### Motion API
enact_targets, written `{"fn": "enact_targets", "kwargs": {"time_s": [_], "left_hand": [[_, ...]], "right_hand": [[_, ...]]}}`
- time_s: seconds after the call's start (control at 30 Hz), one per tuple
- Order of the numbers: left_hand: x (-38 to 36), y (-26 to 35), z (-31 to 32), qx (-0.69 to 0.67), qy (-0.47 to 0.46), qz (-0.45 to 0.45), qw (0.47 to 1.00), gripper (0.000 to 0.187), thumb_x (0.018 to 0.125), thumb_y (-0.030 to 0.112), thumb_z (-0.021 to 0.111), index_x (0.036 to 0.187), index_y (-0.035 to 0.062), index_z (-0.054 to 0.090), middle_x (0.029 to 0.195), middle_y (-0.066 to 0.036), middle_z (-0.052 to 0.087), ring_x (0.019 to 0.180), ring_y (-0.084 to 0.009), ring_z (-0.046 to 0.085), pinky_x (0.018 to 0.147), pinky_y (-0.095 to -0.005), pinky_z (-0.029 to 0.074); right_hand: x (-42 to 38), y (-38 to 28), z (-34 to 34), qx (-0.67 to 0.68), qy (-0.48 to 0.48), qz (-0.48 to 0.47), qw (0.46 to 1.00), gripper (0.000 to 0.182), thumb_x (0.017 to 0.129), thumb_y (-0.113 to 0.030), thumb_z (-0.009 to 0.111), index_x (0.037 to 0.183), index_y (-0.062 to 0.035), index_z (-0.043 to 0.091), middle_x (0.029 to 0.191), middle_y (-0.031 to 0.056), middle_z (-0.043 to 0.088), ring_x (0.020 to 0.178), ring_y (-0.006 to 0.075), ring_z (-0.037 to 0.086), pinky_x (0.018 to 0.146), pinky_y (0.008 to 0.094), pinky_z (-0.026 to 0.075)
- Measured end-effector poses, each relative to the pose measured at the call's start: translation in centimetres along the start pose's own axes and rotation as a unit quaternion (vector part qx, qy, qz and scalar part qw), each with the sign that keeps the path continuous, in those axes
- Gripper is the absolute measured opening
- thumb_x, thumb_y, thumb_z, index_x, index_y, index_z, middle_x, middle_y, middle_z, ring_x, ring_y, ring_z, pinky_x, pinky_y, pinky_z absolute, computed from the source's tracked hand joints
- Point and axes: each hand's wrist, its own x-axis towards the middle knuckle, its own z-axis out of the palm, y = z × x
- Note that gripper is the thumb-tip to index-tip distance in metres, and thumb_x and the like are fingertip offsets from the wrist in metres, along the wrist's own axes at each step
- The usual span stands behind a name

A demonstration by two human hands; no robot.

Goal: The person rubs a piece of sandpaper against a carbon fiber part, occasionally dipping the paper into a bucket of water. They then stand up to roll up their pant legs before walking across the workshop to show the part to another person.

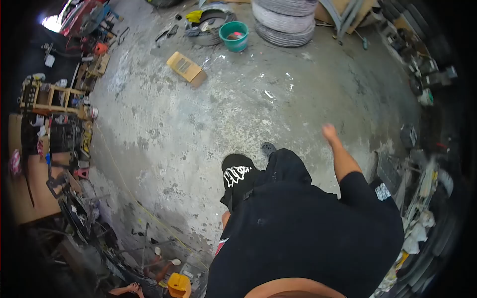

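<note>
My right hand [329,132] swings out over the concrete floor [189,124], away from any object. It is small and blurred, so its fingers cannot be made out, and nothing is seen hanging from it. Of my left arm only a bit of skin shows beside the black shirt [298,233]; the left hand is out of sight. Below me are black shorts [237,174] with white lettering and one dark shoe [268,148].
Ahead lie a cardboard box [185,67], a teal bucket [234,42], a loose tire [206,35] and stacked tires [284,25]. Cluttered shelving [54,99] lines the left. A thin cable [130,193] crosses the floor. Another person's hands [133,288] show near a yellow container [179,285].
</note>
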Motion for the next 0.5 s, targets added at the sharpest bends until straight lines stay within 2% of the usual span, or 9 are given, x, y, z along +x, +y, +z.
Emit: {"fn": "enact_targets", "kwargs": {"time_s": [0.03, 0.07, 0.1, 0.2, 0.23, 0.33, 0.43, 0.47, 0.5], "left_hand": [[0.2, 0.8, 0.6, 0.023, -0.008, 0.009, 1.000, 0.034, 0.093, 0.024, 0.052, 0.117, 0.0029, 0.062, 0.092, -0.012, 0.071, 0.080, -0.0187, 0.067, 0.058, -0.0323, 0.047], [0.0, 2.2, 1.2, 0.040, -0.011, 0.019, 0.999, 0.033, 0.093, 0.024, 0.052, 0.117, 0.0032, 0.062, 0.092, -0.012, 0.071, 0.080, -0.0185, 0.067, 0.059, -0.0324, 0.047], [0.3, 3.6, 1.4, 0.057, -0.018, 0.026, 0.998, 0.033, 0.094, 0.024, 0.052, 0.117, 0.0036, 0.062, 0.092, -0.012, 0.071, 0.080, -0.0182, 0.067, 0.059, -0.0324, 0.047], [1.7, 9.0, 1.3, 0.109, -0.045, 0.065, 0.991, 0.032, 0.094, 0.025, 0.052, 0.116, 0.0048, 0.062, 0.092, -0.011, 0.071, 0.082, -0.0175, 0.067, 0.060, -0.0327, 0.048], [2.5, 11.1, 0.8, 0.124, -0.055, 0.078, 0.988, 0.032, 0.094, 0.025, 0.051, 0.116, 0.0052, 0.062, 0.092, -0.011, 0.071, 0.082, -0.0172, 0.067, 0.060, -0.0328, 0.048], [4.2, 18.7, -2.6, 0.159, -0.081, 0.109, 0.978, 0.031, 0.094, 0.026, 0.051, 0.116, 0.0064, 0.063, 0.093, -0.010, 0.071, 0.083, -0.0165, 0.067, 0.061, -0.0330, 0.048], [4.1, 29.0, -8.1, 0.116, -0.061, 0.094, 0.987, 0.030, 0.095, 0.026, 0.051, 0.115, 0.0076, 0.063, 0.093, -0.009, 0.071, 0.084, -0.0158, 0.067, 0.062, -0.0332, 0.049], [4.0, 32.9, -10.7, 0.076, -0.037, 0.081, 0.993, 0.030, 0.095, 0.027, 0.051, 0.115, 0.0080, 0.063, 0.093, -0.009, 0.071, 0.084, -0.0155, 0.066, 0.062, -0.0333, 0.049], [3.3, 37.1, -13.2, 0.035, -0.006, 0.073, 0.997, 0.030, 0.095, 0.027, 0.051, 0.115, 0.0084, 0.063, 0.093, -0.009, 0.071, 0.085, -0.0153, 0.066, 0.063, -0.0334, 0.049]], "right_hand": [[0.7, -9.9, -0.2, 0.057, -0.094, -0.019, 0.994, 0.030, 0.092, -0.024, 0.059, 0.109, -0.0006, 0.064, 0.089, 0.0099, 0.067, 0.080, 0.0197, 0.062, 0.073, 0.0354, 0.050], [3.8, -15.8, 2.4, 0.067, -0.121, -0.079, 0.987, 0.031, 0.095, -0.027, 0.059, 0.112, -0.0023, 0.064, 0.092, 0.0080, 0.067, 0.082, 0.0172, 0.061, 0.074, 0.0334, 0.050], [3.4, -23.4, 3.1, 0.105, -0.124, -0.145, 0.976, 0.032, 0.090, -0.027, 0.062, 0.111, -0.0042, 0.067, 0.094, 0.0097, 0.070, 0.088, 0.0201, 0.064, 0.079, 0.0356, 0.050], [2.8, -38.7, 6.4, 0.139, -0.211, -0.263, 0.931, 0.033, 0.092, -0.027, 0.063, 0.115, -0.0044, 0.065, 0.102, 0.0101, 0.070, 0.093, 0.0177, 0.064, 0.084, 0.0336, 0.050], [2.7, -41.3, 7.6, 0.143, -0.208, -0.264, 0.931, 0.033, 0.092, -0.027, 0.063, 0.115, -0.0044, 0.065, 0.102, 0.0101, 0.070, 0.093, 0.0177, 0.064, 0.084, 0.0336, 0.050], [1.2, -46.1, 11.2, 0.110, -0.265, -0.311, 0.906, 0.035, 0.093, -0.029, 0.062, 0.120, -0.0052, 0.064, 0.107, 0.0108, 0.069, 0.097, 0.0180, 0.064, 0.088, 0.0354, 0.050], [3.6, -38.3, 17.4, 0.053, -0.194, -0.270, 0.941, 0.035, 0.092, -0.032, 0.063, 0.114, -0.0042, 0.065, 0.103, 0.0122, 0.070, 0.092, 0.0213, 0.065, 0.084, 0.0370, 0.051], [3.1, -35.8, 18.3, 0.039, -0.220, -0.172, 0.959, 0.034, 0.089, -0.032, 0.064, 0.108, -0.0038, 0.066, 0.097, 0.0129, 0.070, 0.086, 0.0236, 0.064, 0.078, 0.0390, 0.051], [1.6, -33.3, 18.2, -0.033, -0.203, -0.148, 0.967, 0.033, 0.086, -0.032, 0.063, 0.097, -0.0017, 0.068, 0.090, 0.0148, 0.070, 0.081, 0.0253, 0.064, 0.073, 0.0411, 0.050]]}}
